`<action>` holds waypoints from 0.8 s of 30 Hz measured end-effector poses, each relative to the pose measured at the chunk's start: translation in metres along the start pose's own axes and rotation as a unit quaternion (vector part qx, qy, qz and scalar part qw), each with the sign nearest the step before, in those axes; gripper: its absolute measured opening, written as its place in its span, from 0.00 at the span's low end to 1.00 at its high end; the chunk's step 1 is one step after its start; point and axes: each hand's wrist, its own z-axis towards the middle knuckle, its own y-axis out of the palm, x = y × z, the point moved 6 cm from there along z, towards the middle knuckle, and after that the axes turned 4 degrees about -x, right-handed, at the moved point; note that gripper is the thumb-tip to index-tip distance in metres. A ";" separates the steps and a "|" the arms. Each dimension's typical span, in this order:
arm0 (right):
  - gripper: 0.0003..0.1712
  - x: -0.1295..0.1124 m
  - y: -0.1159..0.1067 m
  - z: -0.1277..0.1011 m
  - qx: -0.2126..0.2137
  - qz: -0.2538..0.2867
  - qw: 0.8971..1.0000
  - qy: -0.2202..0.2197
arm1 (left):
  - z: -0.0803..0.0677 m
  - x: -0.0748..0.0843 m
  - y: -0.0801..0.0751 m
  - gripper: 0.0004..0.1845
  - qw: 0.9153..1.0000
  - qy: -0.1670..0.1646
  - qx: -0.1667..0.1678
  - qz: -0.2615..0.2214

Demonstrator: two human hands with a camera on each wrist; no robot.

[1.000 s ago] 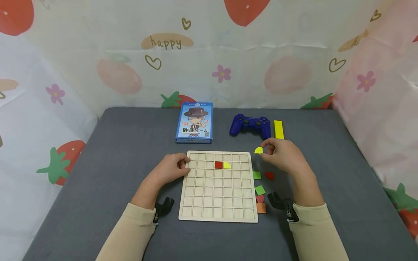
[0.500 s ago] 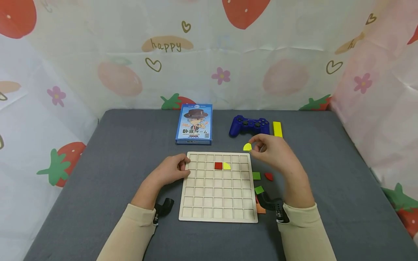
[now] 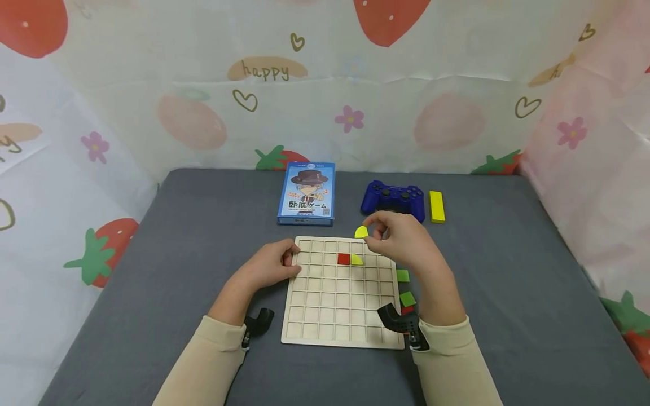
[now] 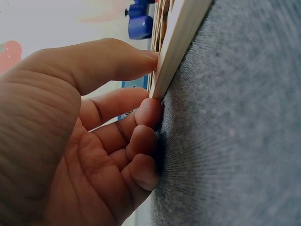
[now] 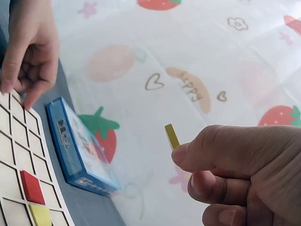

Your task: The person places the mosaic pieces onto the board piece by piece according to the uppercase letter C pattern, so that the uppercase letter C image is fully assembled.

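Grey table (image 3: 178, 237) carries everything. Wooden grid board (image 3: 340, 316) lies at centre, holding a red square (image 3: 343, 259) and a yellow quarter piece (image 3: 357, 260) side by side in its second row. Blue card box (image 3: 306, 193), blue game controller (image 3: 392, 199) and yellow bar (image 3: 436, 206) sit beyond the board. Left hand (image 3: 266, 266), fingers curled, grips the board's left edge. Right hand (image 3: 403, 242) hangs above the board's far right corner, pinching a yellow piece (image 3: 361, 232) between thumb and fingertips, clear of the cells. Green squares (image 3: 404, 287) lie just off the board's right edge.
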 end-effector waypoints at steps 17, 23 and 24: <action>0.17 -0.020 0.047 0.019 -0.055 -0.047 0.997 -0.002 | -0.001 0.002 0.001 0.12 1.000 0.005 0.004 0.016; 0.16 -0.017 0.057 0.026 -0.059 -0.063 0.996 -0.006 | 0.000 0.001 0.001 0.11 1.000 0.000 0.005 0.017; 0.16 -0.017 0.059 0.027 -0.059 -0.065 0.996 -0.005 | 0.000 0.000 0.001 0.12 1.000 -0.002 0.004 0.017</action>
